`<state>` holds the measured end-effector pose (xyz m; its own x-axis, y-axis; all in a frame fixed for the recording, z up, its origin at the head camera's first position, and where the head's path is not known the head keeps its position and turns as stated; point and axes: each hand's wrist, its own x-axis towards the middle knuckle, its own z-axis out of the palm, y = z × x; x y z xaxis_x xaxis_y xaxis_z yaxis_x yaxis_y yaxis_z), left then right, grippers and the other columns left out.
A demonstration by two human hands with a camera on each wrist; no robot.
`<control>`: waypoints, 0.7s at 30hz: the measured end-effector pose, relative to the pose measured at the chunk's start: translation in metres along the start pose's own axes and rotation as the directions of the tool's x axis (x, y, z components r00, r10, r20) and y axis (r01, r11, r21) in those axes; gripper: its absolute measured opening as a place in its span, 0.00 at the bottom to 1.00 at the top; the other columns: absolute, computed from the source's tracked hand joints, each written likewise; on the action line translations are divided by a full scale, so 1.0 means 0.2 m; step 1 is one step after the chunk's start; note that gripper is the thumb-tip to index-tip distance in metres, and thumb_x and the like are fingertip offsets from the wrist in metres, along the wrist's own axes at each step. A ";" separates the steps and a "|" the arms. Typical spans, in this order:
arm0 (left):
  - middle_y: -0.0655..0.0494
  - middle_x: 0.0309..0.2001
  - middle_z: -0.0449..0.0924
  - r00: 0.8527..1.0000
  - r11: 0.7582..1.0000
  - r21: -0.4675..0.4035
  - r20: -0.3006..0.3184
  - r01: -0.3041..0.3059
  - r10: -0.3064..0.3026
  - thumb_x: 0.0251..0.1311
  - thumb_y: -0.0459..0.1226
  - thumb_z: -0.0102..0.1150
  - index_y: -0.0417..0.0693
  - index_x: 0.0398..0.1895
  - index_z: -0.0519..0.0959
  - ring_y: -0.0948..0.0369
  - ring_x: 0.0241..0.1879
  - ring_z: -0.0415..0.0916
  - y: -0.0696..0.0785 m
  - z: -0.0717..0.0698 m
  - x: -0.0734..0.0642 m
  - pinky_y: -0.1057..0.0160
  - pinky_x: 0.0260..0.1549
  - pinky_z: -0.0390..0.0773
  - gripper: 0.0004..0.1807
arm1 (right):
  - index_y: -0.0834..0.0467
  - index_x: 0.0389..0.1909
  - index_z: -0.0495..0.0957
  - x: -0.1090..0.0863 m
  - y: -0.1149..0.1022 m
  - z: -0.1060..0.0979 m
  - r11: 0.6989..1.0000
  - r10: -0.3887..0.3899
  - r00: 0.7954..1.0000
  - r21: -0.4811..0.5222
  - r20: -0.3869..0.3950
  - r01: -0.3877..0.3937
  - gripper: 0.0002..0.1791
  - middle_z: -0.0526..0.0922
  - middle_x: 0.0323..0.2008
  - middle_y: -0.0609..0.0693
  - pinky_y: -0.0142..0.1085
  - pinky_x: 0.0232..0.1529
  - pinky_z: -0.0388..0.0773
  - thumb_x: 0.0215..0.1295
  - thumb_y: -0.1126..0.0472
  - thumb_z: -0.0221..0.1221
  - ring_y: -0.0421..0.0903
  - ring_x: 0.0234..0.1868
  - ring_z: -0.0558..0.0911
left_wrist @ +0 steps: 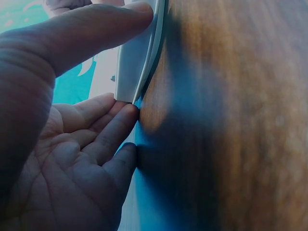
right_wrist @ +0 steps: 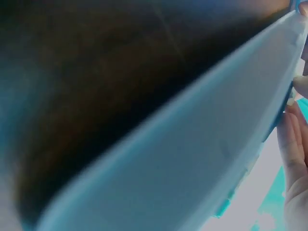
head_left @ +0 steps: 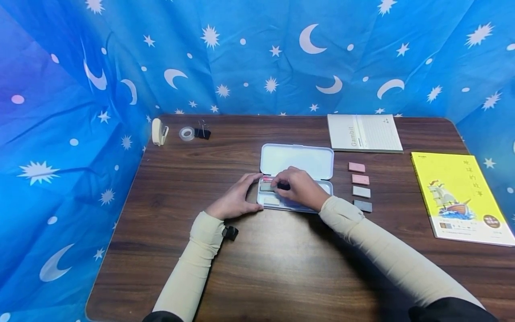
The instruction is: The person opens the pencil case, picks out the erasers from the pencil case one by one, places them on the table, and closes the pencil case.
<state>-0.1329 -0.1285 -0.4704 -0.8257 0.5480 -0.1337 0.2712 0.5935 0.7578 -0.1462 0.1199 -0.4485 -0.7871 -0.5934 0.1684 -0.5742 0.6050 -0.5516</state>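
Upper left of the frame, a cream stapler (head_left: pixel 158 132), a roll of tape (head_left: pixel 182 134) and a black clip (head_left: pixel 202 133) sit well apart from the hands. Left of centre, the left hand (head_left: pixel 234 199) spans the short left end of the white case (head_left: pixel 297 158), thumb at the lower corner, fingers at the upper one. The case lies at the middle of the frame, long axis left to right, lid laid back on its upper side. Inside, at the left end, show a grey-green block (head_left: pixel 267 186) and, lower, a white block (head_left: pixel 271 201). Just right of the grey-green one, the right hand (head_left: pixel 299 185) pinches what seems a dark block (head_left: pixel 284 186), mostly hidden; its forearm crosses the case's lower right corner. Farther right runs a column of four small blocks (head_left: pixel 361 192), then a notebook (head_left: pixel 364 134) above and a yellow book (head_left: pixel 462 192) at the right edge.
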 end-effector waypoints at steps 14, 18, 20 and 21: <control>0.45 0.76 0.63 1.000 1.000 -0.001 0.000 0.025 -0.025 0.58 0.38 0.78 0.49 0.83 0.58 0.49 0.75 0.62 0.01 0.00 0.00 0.46 0.74 0.63 0.52 | 0.58 0.40 0.89 -0.33 0.19 -0.29 0.998 0.056 0.953 0.024 -0.297 -0.051 0.13 0.90 0.39 0.51 0.43 0.42 0.86 0.57 0.75 0.74 0.47 0.38 0.87; 0.45 0.76 0.63 1.000 1.000 0.005 0.003 0.021 -0.021 0.58 0.38 0.78 0.48 0.83 0.58 0.49 0.75 0.62 0.00 0.01 0.00 0.46 0.74 0.62 0.52 | 0.58 0.43 0.89 -0.53 0.35 -0.45 0.970 0.229 0.911 -0.005 -0.343 -0.245 0.13 0.90 0.43 0.54 0.26 0.41 0.78 0.59 0.73 0.73 0.46 0.40 0.86; 0.45 0.76 0.63 1.000 1.000 0.009 0.004 0.019 -0.020 0.58 0.39 0.78 0.48 0.83 0.58 0.49 0.76 0.61 0.00 0.01 0.00 0.46 0.74 0.63 0.52 | 0.58 0.43 0.89 -0.62 0.43 -0.51 0.942 0.309 0.877 -0.006 -0.367 -0.335 0.11 0.90 0.43 0.55 0.18 0.40 0.71 0.60 0.71 0.74 0.41 0.40 0.84; 0.45 0.76 0.63 1.000 1.000 0.012 0.004 0.017 -0.017 0.59 0.39 0.78 0.48 0.83 0.58 0.48 0.76 0.61 0.00 0.01 0.00 0.46 0.74 0.63 0.52 | 0.58 0.44 0.89 -0.66 0.47 -0.54 0.925 0.355 0.861 0.004 -0.364 -0.380 0.11 0.90 0.43 0.57 0.16 0.39 0.71 0.61 0.70 0.73 0.37 0.39 0.83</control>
<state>-0.1330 -0.1272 -0.4715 -0.8283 0.5400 -0.1494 0.2626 0.6097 0.7478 -0.1197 0.3125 -0.4341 -0.9637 -0.1023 0.2466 -0.2309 0.7828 -0.5778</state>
